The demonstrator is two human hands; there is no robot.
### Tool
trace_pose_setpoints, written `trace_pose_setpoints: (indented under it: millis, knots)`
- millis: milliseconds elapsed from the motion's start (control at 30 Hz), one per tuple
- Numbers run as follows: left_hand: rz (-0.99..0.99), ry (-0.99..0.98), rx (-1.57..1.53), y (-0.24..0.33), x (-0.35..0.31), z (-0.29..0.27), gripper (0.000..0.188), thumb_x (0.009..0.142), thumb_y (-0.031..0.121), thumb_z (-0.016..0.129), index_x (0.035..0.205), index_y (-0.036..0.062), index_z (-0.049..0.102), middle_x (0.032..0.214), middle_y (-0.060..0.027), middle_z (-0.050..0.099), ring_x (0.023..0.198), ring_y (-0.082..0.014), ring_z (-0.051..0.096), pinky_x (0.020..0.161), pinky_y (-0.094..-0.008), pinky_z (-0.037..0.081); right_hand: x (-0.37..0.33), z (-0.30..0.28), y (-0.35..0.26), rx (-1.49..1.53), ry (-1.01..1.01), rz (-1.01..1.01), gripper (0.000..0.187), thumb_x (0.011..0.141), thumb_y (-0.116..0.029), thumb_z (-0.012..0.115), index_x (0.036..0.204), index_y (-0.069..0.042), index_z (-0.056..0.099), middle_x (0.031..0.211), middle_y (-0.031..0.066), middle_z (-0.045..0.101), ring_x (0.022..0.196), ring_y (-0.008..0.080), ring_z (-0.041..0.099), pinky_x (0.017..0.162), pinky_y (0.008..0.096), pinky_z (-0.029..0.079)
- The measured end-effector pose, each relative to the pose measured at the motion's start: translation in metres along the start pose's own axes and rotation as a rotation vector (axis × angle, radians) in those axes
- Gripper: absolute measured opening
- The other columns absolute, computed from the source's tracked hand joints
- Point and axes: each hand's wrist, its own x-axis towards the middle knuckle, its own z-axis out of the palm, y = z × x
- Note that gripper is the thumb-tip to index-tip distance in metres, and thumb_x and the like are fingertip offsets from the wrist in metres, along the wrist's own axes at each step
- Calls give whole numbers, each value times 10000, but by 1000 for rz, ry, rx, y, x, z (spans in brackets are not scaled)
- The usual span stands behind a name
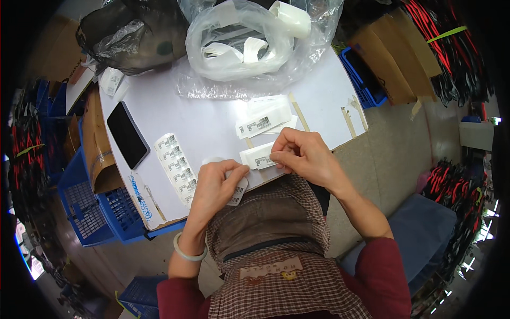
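At the near edge of the table my left hand is closed on a strip of barcode labels, which hangs out below its fingers. Its thumb tip is close to the left end of a white tag with a printed barcode label. My right hand pinches at the right end of that tag; its fingertips cover what lies between them. Just beyond are several overlapping white barcode tags. Another strip of barcode labels lies flat to the left of my left hand.
A dark phone rests on the white table. Clear plastic bags with white label rolls and a black bag fill the far side. Blue crates stand left, with a cardboard box at the far right.
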Motion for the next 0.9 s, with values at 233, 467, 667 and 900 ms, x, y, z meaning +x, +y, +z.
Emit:
trace_pose_setpoints:
  millis: [233,467,667,900]
  knots:
    - [-30,90,230,7,17,8,306,846,210,677,700,-59,698,522,-60,597,479,-83,549,439,-251,404,12,8,9,-138,65,-27,127,829,-61,677,820,41,601,607,129,613,533,205,602,524,341,455]
    - [13,75,207,2,17,7,318,858,220,681,696,-53,696,511,-51,583,456,-78,518,423,-258,385,13,10,10,-211,85,-63,127,822,-71,665,809,37,600,603,142,609,545,259,612,545,378,462]
    - [38,65,474,11,22,11,372,864,298,684,719,-43,713,495,-107,595,446,-157,569,482,-316,444,14,16,13,-338,158,-174,103,816,-65,647,787,21,598,623,170,610,592,326,632,565,410,475]
    - [54,172,161,29,13,-1,394,866,294,708,640,-27,680,462,-40,528,448,-67,477,427,-264,365,19,3,-2,-255,182,-190,93,815,-97,635,805,-6,617,675,179,641,651,361,641,616,448,494]
